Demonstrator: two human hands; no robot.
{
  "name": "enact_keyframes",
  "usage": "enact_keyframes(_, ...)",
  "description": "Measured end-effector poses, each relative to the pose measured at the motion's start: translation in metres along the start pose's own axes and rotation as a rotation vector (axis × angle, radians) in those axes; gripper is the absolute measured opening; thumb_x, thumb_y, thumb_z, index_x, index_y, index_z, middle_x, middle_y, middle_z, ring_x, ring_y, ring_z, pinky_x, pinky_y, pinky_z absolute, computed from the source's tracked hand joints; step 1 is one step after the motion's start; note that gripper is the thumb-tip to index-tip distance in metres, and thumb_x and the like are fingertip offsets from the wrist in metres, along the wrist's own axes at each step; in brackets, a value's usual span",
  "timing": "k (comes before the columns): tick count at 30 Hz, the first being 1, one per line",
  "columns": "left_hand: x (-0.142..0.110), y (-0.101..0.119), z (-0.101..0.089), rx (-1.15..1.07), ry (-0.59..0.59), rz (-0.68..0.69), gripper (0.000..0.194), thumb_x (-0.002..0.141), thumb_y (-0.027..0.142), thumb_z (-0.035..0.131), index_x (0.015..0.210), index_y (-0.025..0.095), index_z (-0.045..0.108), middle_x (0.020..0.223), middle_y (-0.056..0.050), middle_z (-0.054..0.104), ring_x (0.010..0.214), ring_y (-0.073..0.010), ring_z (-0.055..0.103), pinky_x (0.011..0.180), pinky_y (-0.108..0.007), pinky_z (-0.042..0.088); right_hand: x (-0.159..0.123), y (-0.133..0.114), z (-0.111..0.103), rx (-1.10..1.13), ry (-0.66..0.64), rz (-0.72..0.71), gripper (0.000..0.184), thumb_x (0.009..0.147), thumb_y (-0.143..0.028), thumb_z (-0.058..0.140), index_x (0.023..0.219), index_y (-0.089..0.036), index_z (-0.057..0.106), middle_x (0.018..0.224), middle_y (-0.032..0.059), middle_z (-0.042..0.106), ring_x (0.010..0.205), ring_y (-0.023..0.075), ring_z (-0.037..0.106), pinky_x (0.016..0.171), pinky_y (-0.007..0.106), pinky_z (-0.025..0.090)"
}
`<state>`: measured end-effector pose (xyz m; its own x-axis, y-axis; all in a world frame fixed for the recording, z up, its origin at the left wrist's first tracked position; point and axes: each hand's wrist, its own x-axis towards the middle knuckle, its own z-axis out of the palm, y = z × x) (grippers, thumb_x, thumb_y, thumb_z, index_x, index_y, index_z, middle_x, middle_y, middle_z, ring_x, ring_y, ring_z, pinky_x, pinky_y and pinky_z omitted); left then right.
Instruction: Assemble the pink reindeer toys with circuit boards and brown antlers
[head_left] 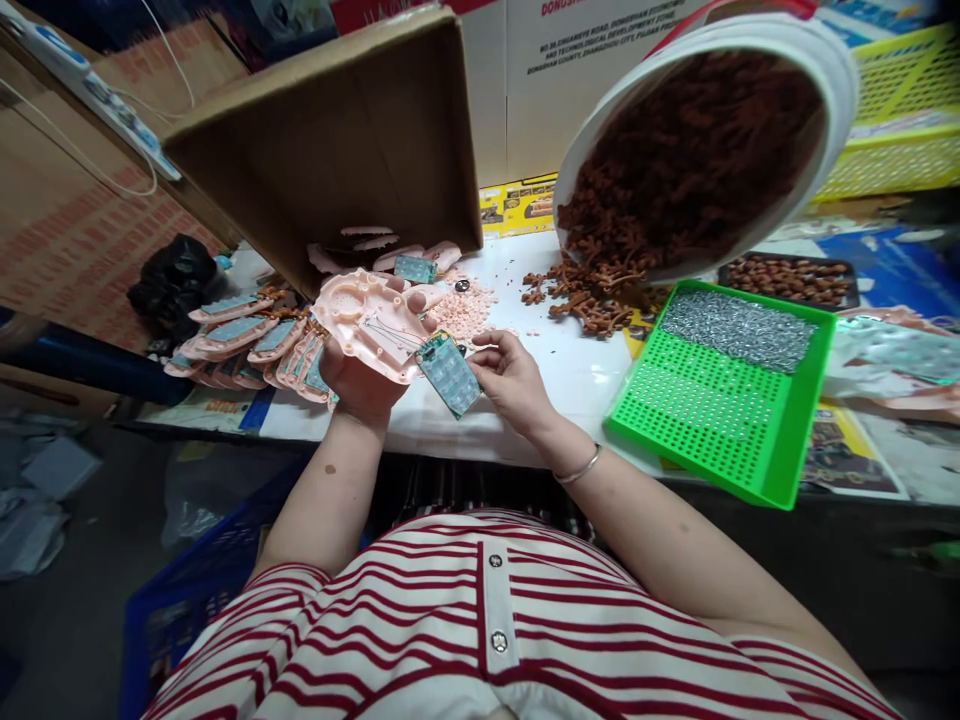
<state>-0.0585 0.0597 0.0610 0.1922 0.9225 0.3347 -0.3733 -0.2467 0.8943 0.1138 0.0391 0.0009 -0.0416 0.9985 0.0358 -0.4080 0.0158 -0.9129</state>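
Note:
My left hand (364, 385) is closed around a pink plastic shell (360, 315), its hollow inner side turned up. Thin wires run from the shell to a green circuit board (450, 375) with rows of pale pads. My right hand (510, 380) pinches the board by its right edge, tilted beside the shell. Behind the shell lie more pink shells (442, 256) and another green board (415, 268) at the mouth of a cardboard box. Small pink pieces (469, 305) are scattered on the white table beyond my hands.
On the left, several pink shells with boards (232, 330) are piled. A cardboard box (352, 130) lies open behind. To the right, a tipped white bucket (840, 90) spills brown parts (600, 290). A green tray (690, 400) holds screws, near a dark tray of brown pieces (787, 278).

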Motion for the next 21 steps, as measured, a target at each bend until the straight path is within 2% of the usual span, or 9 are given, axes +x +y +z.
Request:
enact_keyframes(4, -0.003, 0.001, 0.003, -0.011, -0.030, -0.020, 0.082, 0.069, 0.085, 0.056, 0.128, 0.028, 0.062, 0.137, -0.011, 0.066, 0.145, -0.0407, 0.043, 0.110, -0.060, 0.046, -0.005, -0.003, -0.001, 0.076, -0.038, 0.033, 0.056, 0.055, -0.042, 0.093, 0.091, -0.026, 0.054, 0.069, -0.0079, 0.064, 0.066, 0.0109, 0.062, 0.065, 0.025, 0.052)
enact_keyframes(10, -0.008, 0.002, 0.000, -0.075, -0.062, -0.048, 0.076, 0.071, 0.076, 0.061, 0.129, 0.027, 0.063, 0.138, -0.011, 0.065, 0.134, -0.0415, 0.054, 0.106, -0.061, 0.049, -0.010, -0.003, -0.003, 0.167, -0.040, 0.075, 0.061, 0.051, -0.055, 0.095, 0.087, -0.025, 0.057, 0.065, -0.0081, 0.064, 0.061, 0.0098, 0.060, 0.064, 0.025, 0.052)
enact_keyframes(16, -0.018, 0.003, -0.005, -0.035, -0.041, -0.073, 0.080, 0.070, 0.074, 0.059, 0.132, 0.025, 0.061, 0.133, -0.014, 0.069, 0.136, -0.0445, 0.053, 0.106, -0.064, 0.048, -0.016, -0.002, -0.010, 0.166, -0.065, 0.070, 0.059, 0.054, -0.051, 0.096, 0.089, -0.024, 0.058, 0.069, -0.0065, 0.068, 0.061, 0.0108, 0.064, 0.063, 0.027, 0.055)
enact_keyframes(18, -0.021, 0.002, -0.006, 0.027, -0.029, -0.094, 0.087, 0.066, 0.079, 0.057, 0.132, 0.024, 0.061, 0.131, -0.015, 0.069, 0.138, -0.0450, 0.051, 0.106, -0.065, 0.047, -0.018, -0.003, -0.013, 0.123, -0.071, 0.030, 0.057, 0.058, -0.052, 0.094, 0.091, -0.024, 0.057, 0.071, -0.0058, 0.069, 0.062, 0.0119, 0.066, 0.065, 0.029, 0.058)
enact_keyframes(21, -0.023, 0.004, -0.005, 0.159, 0.026, -0.105, 0.096, 0.060, 0.087, 0.055, 0.133, 0.026, 0.062, 0.134, -0.015, 0.067, 0.139, -0.0451, 0.052, 0.105, -0.065, 0.048, -0.022, -0.010, -0.019, -0.032, -0.039, -0.138, 0.051, 0.067, -0.054, 0.090, 0.095, -0.025, 0.059, 0.080, -0.0022, 0.072, 0.070, 0.0135, 0.069, 0.072, 0.032, 0.061)
